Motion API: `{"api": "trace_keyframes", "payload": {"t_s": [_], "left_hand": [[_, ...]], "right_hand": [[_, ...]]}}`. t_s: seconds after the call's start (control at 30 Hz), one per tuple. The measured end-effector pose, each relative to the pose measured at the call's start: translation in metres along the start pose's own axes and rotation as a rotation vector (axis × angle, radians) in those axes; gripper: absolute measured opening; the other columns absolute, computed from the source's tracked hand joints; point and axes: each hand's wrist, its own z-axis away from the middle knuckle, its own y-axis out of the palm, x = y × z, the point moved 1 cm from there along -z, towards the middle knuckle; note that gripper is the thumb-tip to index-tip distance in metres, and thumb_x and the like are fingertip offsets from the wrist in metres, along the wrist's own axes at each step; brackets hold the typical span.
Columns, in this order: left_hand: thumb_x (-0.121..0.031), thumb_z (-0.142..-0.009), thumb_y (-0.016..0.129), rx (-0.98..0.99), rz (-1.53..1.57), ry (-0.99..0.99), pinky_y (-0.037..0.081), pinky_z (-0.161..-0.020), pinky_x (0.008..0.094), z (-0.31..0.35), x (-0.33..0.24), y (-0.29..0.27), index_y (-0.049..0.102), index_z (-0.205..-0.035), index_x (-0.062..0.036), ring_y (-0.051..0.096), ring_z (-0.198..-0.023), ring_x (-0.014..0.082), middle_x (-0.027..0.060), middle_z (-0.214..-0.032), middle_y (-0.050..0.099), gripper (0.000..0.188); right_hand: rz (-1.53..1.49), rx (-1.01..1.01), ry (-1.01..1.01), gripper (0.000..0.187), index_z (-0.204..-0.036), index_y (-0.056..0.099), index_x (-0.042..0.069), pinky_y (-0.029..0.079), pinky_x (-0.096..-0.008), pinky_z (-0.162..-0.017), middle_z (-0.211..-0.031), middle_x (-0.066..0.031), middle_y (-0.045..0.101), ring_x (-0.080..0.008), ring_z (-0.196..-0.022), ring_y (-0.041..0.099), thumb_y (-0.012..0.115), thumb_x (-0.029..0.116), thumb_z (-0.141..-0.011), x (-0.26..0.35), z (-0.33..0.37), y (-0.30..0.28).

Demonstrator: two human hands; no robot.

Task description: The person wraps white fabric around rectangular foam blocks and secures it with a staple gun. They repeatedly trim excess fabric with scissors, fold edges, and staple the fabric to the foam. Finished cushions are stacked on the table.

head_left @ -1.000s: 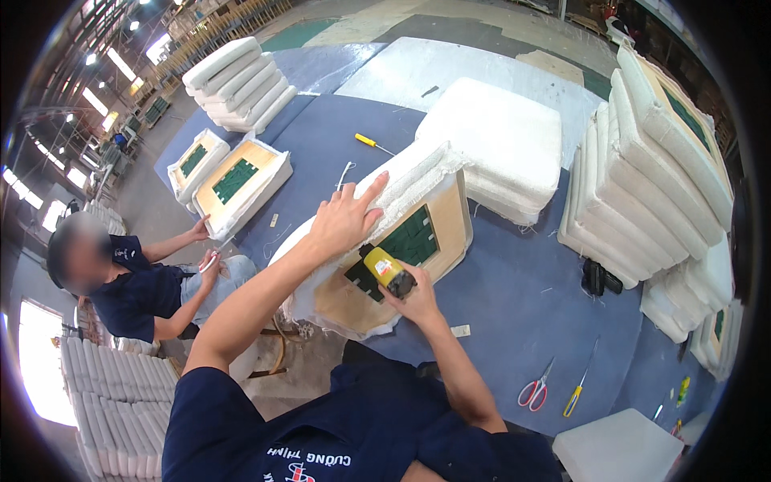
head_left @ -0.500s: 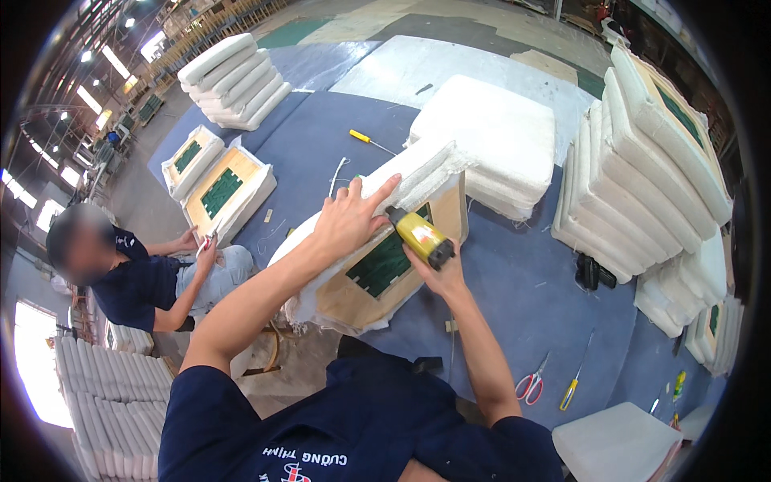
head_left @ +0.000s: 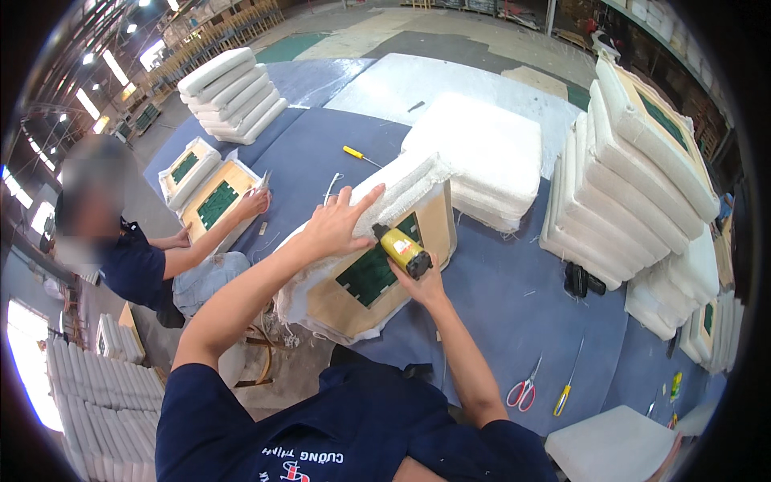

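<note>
An upholstered seat cushion [head_left: 341, 313] stands tilted before me, its wooden underside and green webbing [head_left: 369, 277] facing me. White cover fabric [head_left: 411, 183] is folded over its upper edge. My left hand [head_left: 331, 231] lies on that fold with fingers spread, pressing the fabric. In my right hand [head_left: 423, 287] is a yellow-and-black staple gun [head_left: 403, 251], gripped from below. Its black nose is close to the fabric edge, beside my left thumb; whether it touches cannot be made out.
A co-worker [head_left: 144, 257] at left holds scissors [head_left: 263, 186] over another cushion [head_left: 233, 177]. Cushion stacks stand at far left [head_left: 233, 96], centre [head_left: 482, 153] and right [head_left: 634, 177]. On the blue table lie red-handled scissors [head_left: 522, 394] and yellow-handled screwdrivers [head_left: 562, 400].
The co-worker has leaned and reached forward, bringing the scissors to the cushion's far edge. My view has shifted slightly; my hands and the staple gun keep nearly the same place on the cushion.
</note>
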Motion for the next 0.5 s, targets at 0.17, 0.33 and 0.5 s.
{"api": "trace_keyframes", "payload": {"t_s": [0.17,0.33,0.5], "left_hand": [[-0.039,-0.12,0.041,0.16,0.812,0.059,0.03,-0.131,0.0409,-0.011,0.089,0.003,0.02,-0.179,-0.0168,0.043,-0.16,0.0362,0.0183,-0.18,0.032,0.066],[-0.046,-0.119,0.039,0.089,0.417,-0.156,0.043,-0.122,0.0518,-0.003,0.06,0.009,0.021,-0.178,-0.0299,0.058,-0.142,0.0482,0.0311,-0.161,0.051,0.065],[-0.05,-0.115,0.05,-0.024,0.016,-0.196,0.058,-0.097,0.0624,0.016,0.03,0.02,0.023,-0.176,-0.0435,0.069,-0.116,0.0532,0.0331,-0.131,0.063,0.067]], "right_hand": [[-0.061,-0.044,-0.046,0.032,-0.111,0.078,-0.002,0.06,-0.041,-0.076,-0.088,-0.0177,0.08,-0.0346,-0.081,0.08,0.087,0.012,-0.084,-0.01,0.036,0.033],[-0.106,-0.058,-0.018,0.028,-0.11,0.077,-0.003,0.059,-0.0408,-0.072,-0.086,-0.0181,0.079,-0.0348,-0.076,0.079,0.084,0.011,-0.086,-0.014,0.033,0.049],[-0.167,-0.035,-0.004,0.022,-0.103,0.077,-0.003,0.058,-0.0403,-0.071,-0.087,-0.0181,0.079,-0.034,-0.077,0.078,0.084,0.011,-0.087,-0.001,0.03,0.048]]}}
